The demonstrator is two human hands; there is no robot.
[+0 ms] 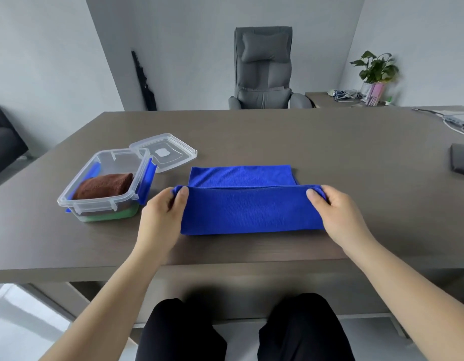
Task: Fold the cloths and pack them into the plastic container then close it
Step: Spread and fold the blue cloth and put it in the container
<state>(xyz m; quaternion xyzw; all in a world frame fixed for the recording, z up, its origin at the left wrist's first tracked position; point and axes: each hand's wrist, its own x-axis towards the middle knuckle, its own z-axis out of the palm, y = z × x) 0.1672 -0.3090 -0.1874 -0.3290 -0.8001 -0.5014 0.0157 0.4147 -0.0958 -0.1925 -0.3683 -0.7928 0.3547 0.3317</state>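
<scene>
A blue cloth (pixel 251 209) lies on the brown table (pixel 330 152) in front of me, its near part folded over toward the far edge. My left hand (pixel 163 212) pinches the cloth's left corner and my right hand (pixel 337 212) pinches the right corner, both holding the folded edge slightly lifted. To the left stands the clear plastic container (pixel 106 201) with blue clips, open. Inside it a folded brown cloth (pixel 106 186) lies on top of a green cloth (pixel 113 216). The clear lid (pixel 164 152) lies flat on the table just behind the container.
A grey office chair (pixel 263 71) stands behind the table's far edge. A dark flat object (pixel 461 161) lies at the right edge, with papers and cables (pixel 457 121) at the far right. A potted plant (pixel 377 71) sits on a side desk.
</scene>
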